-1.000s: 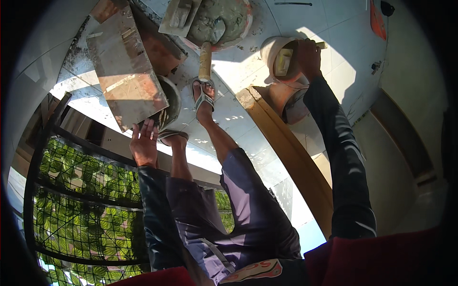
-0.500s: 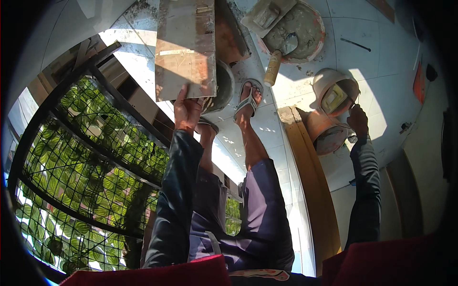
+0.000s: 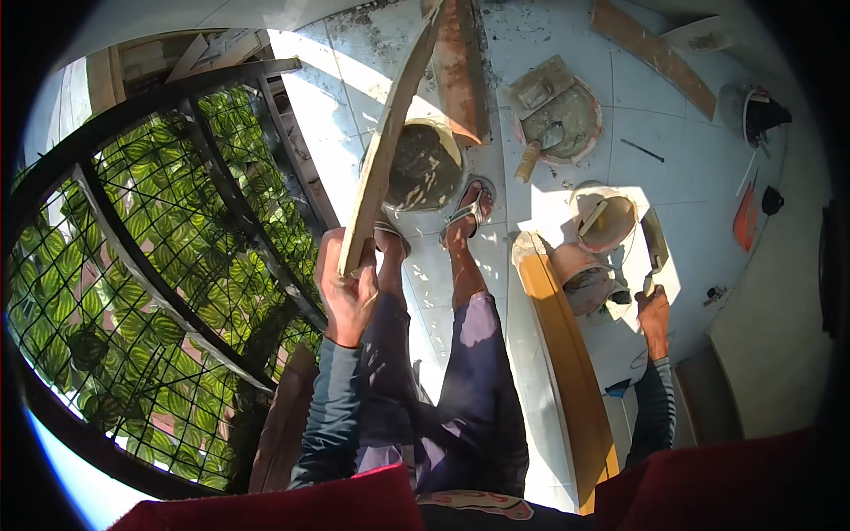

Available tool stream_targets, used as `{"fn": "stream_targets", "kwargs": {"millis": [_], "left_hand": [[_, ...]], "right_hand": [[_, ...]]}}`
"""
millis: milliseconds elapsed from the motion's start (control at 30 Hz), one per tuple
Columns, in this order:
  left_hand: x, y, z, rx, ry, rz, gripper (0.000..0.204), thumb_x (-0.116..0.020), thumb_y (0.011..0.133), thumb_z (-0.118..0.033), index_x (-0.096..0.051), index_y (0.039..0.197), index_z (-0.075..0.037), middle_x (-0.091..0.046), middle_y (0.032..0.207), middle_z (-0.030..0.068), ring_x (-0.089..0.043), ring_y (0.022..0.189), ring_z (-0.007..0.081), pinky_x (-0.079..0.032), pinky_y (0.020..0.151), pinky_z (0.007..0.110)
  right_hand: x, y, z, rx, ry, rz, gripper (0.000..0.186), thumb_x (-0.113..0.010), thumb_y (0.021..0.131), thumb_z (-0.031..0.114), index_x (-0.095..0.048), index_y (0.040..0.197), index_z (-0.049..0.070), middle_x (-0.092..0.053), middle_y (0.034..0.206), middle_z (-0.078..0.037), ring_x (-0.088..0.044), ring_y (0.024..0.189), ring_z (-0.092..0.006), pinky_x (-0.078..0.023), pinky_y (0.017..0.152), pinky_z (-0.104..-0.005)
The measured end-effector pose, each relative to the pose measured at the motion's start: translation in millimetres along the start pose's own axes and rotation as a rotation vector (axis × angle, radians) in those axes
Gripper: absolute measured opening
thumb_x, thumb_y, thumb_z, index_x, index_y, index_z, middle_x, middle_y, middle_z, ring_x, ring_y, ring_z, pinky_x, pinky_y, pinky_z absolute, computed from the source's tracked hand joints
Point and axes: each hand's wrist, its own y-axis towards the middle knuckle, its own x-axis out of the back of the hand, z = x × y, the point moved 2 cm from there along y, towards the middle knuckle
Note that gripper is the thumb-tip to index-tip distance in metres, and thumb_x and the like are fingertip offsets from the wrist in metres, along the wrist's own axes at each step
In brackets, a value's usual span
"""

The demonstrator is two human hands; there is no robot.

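My left hand (image 3: 348, 296) grips the lower end of a long, worn board (image 3: 392, 119), now turned nearly edge-on. Below and beside the board stands a round bucket (image 3: 423, 166) of dark grey material. My right hand (image 3: 653, 314) is closed on the handle of a long flat trowel (image 3: 655, 243), held just right of two tipped reddish-white buckets (image 3: 605, 227) (image 3: 580, 288). A yellow object sits inside the upper one. Farther up, a shallow tub (image 3: 574, 124) of grey mix holds a small trowel (image 3: 531, 155) with a pale handle, and a flat float (image 3: 538, 86) lies across its rim.
A black grille (image 3: 186, 301) backed by leafy greenery fills the left side. A brown wooden beam (image 3: 567, 354) runs beside my right leg. Reddish boards (image 3: 459, 71) (image 3: 655, 57) lie farther up on the tiled floor (image 3: 655, 181), with an orange object (image 3: 745, 217) at right.
My left hand has raised the board and turned it from flat to edge-on, uncovering the bucket. My right hand has drawn back from the tipped bucket with the trowel. The view has shifted.
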Motion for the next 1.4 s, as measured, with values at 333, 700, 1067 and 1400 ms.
{"fn": "stream_targets", "kwargs": {"millis": [333, 700, 1067, 1400], "left_hand": [[27, -50, -11, -0.314, 0.161, 0.07, 0.019, -0.069, 0.063, 0.003, -0.055, 0.075, -0.001, -0.061, 0.094, 0.0107, -0.061, 0.091, 0.0313, -0.048, 0.075, 0.043], [10, -96, 29, -0.372, 0.241, 0.26, 0.026, -0.07, 0.054, -0.005, -0.06, 0.078, -0.007, -0.06, 0.1, 0.0066, -0.056, 0.104, 0.03, -0.04, 0.09, 0.049], [13, -160, 13, 0.97, -1.082, -0.336, 0.043, -0.068, 0.082, -0.01, -0.046, 0.119, -0.005, -0.05, 0.12, 0.0137, -0.05, 0.114, 0.0234, -0.041, 0.096, 0.042], [6, -143, 45, 0.935, -0.907, -0.149, 0.046, -0.065, 0.083, -0.002, -0.047, 0.125, 0.003, -0.058, 0.114, 0.0127, -0.059, 0.102, 0.0223, -0.049, 0.089, 0.033]], "right_hand": [[-48, -107, 185, -0.055, 0.516, 0.27, 0.021, -0.065, 0.088, 0.019, -0.05, 0.094, 0.006, -0.05, 0.065, 0.0, -0.043, 0.043, -0.0064, -0.035, 0.038, -0.0236], [-191, -156, 276, -0.127, 0.953, 0.648, 0.03, -0.071, 0.084, 0.023, -0.055, 0.099, 0.002, -0.063, 0.079, -0.008, -0.057, 0.055, -0.0117, -0.047, 0.049, -0.0255], [-226, -184, 282, -0.381, 1.418, 0.738, 0.039, -0.064, 0.079, 0.002, -0.054, 0.117, -0.001, -0.062, 0.105, -0.01, -0.064, 0.095, -0.0228, -0.053, 0.085, -0.0364], [-171, -162, 269, -0.085, 0.568, 0.725, 0.062, -0.052, 0.092, 0.053, -0.042, 0.125, 0.001, -0.054, 0.069, -0.006, -0.051, 0.048, -0.0115, -0.041, 0.04, -0.0267]]}}
